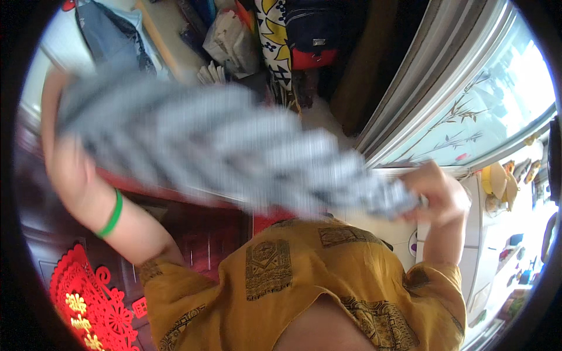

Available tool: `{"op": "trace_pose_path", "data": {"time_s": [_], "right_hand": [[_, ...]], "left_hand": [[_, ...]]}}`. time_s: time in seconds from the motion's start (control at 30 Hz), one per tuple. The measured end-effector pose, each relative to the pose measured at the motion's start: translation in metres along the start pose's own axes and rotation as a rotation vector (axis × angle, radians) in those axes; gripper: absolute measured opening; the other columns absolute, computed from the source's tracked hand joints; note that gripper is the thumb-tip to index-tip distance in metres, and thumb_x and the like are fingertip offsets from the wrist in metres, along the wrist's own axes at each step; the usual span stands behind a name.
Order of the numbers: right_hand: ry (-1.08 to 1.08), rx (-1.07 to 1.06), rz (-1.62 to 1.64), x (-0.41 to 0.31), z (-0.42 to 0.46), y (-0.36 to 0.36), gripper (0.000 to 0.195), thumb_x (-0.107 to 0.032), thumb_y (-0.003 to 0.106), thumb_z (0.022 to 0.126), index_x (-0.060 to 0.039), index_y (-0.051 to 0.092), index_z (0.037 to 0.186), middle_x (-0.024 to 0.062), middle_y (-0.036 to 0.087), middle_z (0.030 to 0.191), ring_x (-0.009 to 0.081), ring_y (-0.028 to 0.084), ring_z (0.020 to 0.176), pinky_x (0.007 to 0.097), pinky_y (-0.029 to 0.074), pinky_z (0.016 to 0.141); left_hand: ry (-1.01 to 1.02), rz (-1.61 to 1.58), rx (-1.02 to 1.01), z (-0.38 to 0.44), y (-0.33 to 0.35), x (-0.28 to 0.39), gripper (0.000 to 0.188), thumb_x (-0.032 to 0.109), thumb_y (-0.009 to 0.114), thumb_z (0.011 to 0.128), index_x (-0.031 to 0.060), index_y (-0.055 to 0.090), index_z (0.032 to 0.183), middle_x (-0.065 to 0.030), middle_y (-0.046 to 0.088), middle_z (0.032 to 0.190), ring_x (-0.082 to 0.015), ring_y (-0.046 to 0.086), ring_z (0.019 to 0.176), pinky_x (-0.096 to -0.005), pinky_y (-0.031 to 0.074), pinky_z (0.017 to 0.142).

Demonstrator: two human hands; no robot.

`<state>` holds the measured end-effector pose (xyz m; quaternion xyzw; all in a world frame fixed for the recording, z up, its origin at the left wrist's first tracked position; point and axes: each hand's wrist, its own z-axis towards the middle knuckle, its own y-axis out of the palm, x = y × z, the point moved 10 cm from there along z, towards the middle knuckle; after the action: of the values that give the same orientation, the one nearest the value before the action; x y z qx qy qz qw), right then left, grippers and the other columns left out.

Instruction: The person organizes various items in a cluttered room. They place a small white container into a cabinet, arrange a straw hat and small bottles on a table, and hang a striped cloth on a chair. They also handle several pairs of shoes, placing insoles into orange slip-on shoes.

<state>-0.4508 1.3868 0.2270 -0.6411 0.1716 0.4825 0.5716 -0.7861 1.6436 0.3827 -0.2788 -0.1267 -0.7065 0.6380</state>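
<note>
A blue-grey cloth [206, 140], seemingly striped, stretches across the view in front of my chest, badly blurred by motion. Its narrow, bunched end is gripped in my right hand [432, 193], at the right. Towards the left the cloth fans out wide, in loose diagonal folds. My left arm, with a green band [110, 214] around it, is bent and raised beside that wide end. Blur and the cloth hide most of my left hand [60, 79], so its hold on the fabric is unclear. I wear a mustard top [307, 250] with dark printed patches.
Ahead are a navy and red backpack [311, 35], a flower-patterned fabric item [274, 39] and a pale plastic bag [232, 44]. A framed glass panel [474, 114] with bamboo decoration stands right. Caps [494, 180] hang beyond. A red paper cutout [96, 302] decorates the dark door [202, 245].
</note>
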Motion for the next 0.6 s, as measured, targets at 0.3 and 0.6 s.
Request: {"op": "trace_pose_path", "data": {"time_s": [0.3,0.6], "right_hand": [[-0.339,-0.187,0.367,-0.135,-0.059,0.069,0.030,-0.022,0.057,0.095,-0.0025,0.064,0.116,0.0124,0.066,0.107,0.0175,0.067,0.088,0.0250,0.055,0.073],[0.666,0.162,0.127,0.098,-0.062,0.154,0.059,-0.052,0.036,0.100,0.0007,0.058,0.112,0.0093,0.059,0.095,0.0152,0.059,0.080,0.0261,0.048,0.075]], "left_hand": [[0.133,-1.105,-0.118,-0.109,-0.088,0.055,0.035,0.019,0.051,0.088,-0.0048,0.056,0.113,-0.0158,0.061,0.110,-0.0223,0.059,0.097,-0.0358,0.045,0.087],[-0.787,-1.871,-0.933,-0.229,0.187,-0.013,0.028,0.025,0.052,0.091,-0.0010,0.061,0.097,-0.0156,0.066,0.092,-0.0239,0.064,0.080,-0.0397,0.052,0.073]]}}
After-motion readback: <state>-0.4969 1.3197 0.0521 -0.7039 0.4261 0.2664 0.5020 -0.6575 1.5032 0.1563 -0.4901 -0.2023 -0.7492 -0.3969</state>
